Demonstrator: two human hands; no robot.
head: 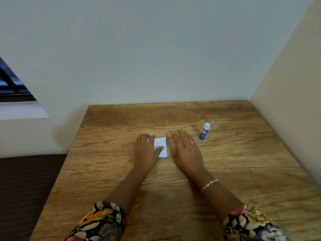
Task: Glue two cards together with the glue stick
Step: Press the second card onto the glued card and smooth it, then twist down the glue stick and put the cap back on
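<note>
- Head view: white card lies flat on wooden table, roughly mid-table, with its long sides running away from the person. Face is plain, no print visible. It reads as 1 rectangle; cannot tell if 2 layers are stacked.
- left hand covers the card's left part, fingers close together and laid down on it, thumb stretched across the white face.
- right hand is palm down on bare wood just right of the card, not touching it. Fingers are straight, near together, slightly blurred.
- glue stick: blue body, pale cap on, standing upright to the right of the right hand, apart from hand and card.
- Edges: table butts against back wall and right wall. Left edge is open, with a dark brown surface beside it.
- Card is well clear of all 4 table edges. Bare wood beyond it, in front of it, and right of the glue stick.
</note>
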